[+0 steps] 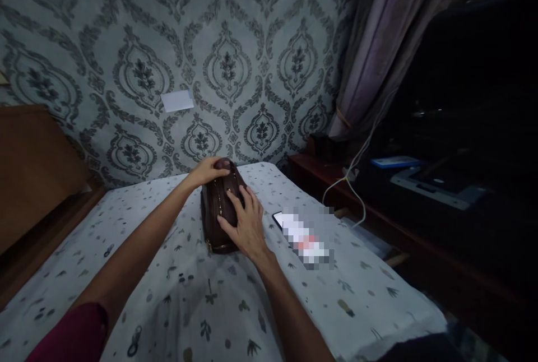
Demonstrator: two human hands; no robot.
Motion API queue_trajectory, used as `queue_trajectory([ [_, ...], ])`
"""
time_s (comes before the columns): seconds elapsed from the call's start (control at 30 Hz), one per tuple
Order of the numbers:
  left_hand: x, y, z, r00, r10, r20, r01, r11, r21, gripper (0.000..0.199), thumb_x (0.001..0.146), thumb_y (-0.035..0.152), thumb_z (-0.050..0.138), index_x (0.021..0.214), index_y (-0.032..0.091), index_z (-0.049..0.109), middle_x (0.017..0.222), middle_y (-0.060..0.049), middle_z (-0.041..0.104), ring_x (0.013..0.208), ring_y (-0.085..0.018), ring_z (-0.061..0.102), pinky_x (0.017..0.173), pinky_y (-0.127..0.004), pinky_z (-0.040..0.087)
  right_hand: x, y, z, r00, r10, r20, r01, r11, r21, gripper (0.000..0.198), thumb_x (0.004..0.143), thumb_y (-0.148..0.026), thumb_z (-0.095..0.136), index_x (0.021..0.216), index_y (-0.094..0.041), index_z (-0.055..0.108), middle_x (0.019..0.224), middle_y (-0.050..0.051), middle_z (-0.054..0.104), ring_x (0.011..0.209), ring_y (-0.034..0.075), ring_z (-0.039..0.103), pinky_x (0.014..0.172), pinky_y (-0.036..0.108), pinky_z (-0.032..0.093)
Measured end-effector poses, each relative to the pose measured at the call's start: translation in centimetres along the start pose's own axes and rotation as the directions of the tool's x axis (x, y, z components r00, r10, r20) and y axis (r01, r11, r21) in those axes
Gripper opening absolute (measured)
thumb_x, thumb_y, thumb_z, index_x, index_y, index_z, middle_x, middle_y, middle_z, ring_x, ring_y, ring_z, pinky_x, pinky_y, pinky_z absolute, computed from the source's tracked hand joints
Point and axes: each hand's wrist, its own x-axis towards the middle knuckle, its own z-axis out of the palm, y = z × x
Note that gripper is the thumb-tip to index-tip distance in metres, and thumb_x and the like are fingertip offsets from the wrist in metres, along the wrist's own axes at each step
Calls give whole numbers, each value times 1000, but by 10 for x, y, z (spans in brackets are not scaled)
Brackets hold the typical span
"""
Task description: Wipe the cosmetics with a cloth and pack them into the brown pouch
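Observation:
A dark brown zippered bag [217, 210] lies on a bed covered with a white patterned sheet [180, 295]. My left hand [208, 170] grips the far top end of the bag, fingers curled over it. My right hand [246, 219] rests flat on the bag's right side, fingers spread over it. A phone [303, 237] with a lit screen lies on the sheet just right of my right hand.
Patterned wallpaper [227, 65] rises behind the bed. A wooden headboard [33, 166] stands at left. At right, a dark low shelf [420, 227] holds a white charging cable [357, 182] and flat devices, with a curtain [378, 42] above.

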Motion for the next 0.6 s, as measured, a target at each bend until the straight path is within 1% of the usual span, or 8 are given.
queue_trajectory([
  [0.07, 9, 3, 9, 1000, 1, 3, -2, 1000, 26, 26, 61, 39, 76, 70, 17, 67, 60, 5, 54, 63, -14, 47, 60, -26, 34, -1, 0, 4, 999, 30, -39, -30, 1000, -1, 64, 85, -46, 66, 143, -22, 51, 154, 16, 41, 145, 34, 32, 115, 55, 33],
  [0.13, 15, 4, 17, 1000, -6, -2, 6, 999, 33, 27, 62, 40, 75, 60, 18, 60, 55, 6, 49, 59, -13, 42, 57, -27, 30, -1, 1, 7, 995, 67, -76, -67, 998, 3, 72, 82, -47, 68, 144, -17, 49, 153, 19, 42, 144, 35, 34, 116, 55, 33],
  [0.2, 19, 3, 23, 1000, -17, -24, 18, 999, 32, 29, 64, 38, 73, 55, 19, 54, 52, 7, 44, 56, -12, 38, 56, -27, 28, -1, 2, 10, 991, 95, -99, -94, 996, 15, 79, 79, -49, 70, 145, -13, 46, 151, 21, 43, 143, 36, 36, 116, 56, 33],
  [0.27, 20, 1, 27, 998, -28, -59, 30, 999, 27, 27, 66, 36, 71, 55, 19, 52, 52, 7, 43, 55, -12, 36, 55, -26, 26, -1, 3, 12, 990, 99, -104, -95, 995, 38, 81, 79, -49, 70, 144, -10, 44, 150, 22, 44, 142, 36, 37, 116, 56, 33],
  [0.43, 17, -2, 32, 991, -37, -129, 38, 999, -1, 25, 68, 35, 69, 57, 19, 54, 54, 6, 47, 58, -12, 39, 55, -26, 27, 0, 6, 14, 991, 62, -116, -50, 994, 97, 80, 78, -45, 72, 143, -7, 44, 147, 24, 46, 141, 36, 36, 118, 55, 33],
  [0.5, 14, -1, 34, 990, -38, -133, 36, 999, -21, 25, 69, 36, 69, 58, 18, 55, 55, 5, 49, 58, -12, 40, 56, -25, 28, 0, 7, 14, 991, 52, -125, -38, 992, 117, 81, 78, -45, 72, 143, -7, 43, 147, 24, 46, 141, 36, 36, 117, 56, 34],
  [0.6, 9, 2, 36, 994, -31, -109, 24, 998, -66, 26, 69, 37, 68, 59, 18, 55, 56, 5, 48, 57, -12, 40, 56, -26, 29, 0, 8, 15, 990, 53, -130, -35, 991, 132, 82, 78, -46, 72, 144, -8, 42, 148, 23, 44, 142, 35, 36, 117, 57, 34],
])
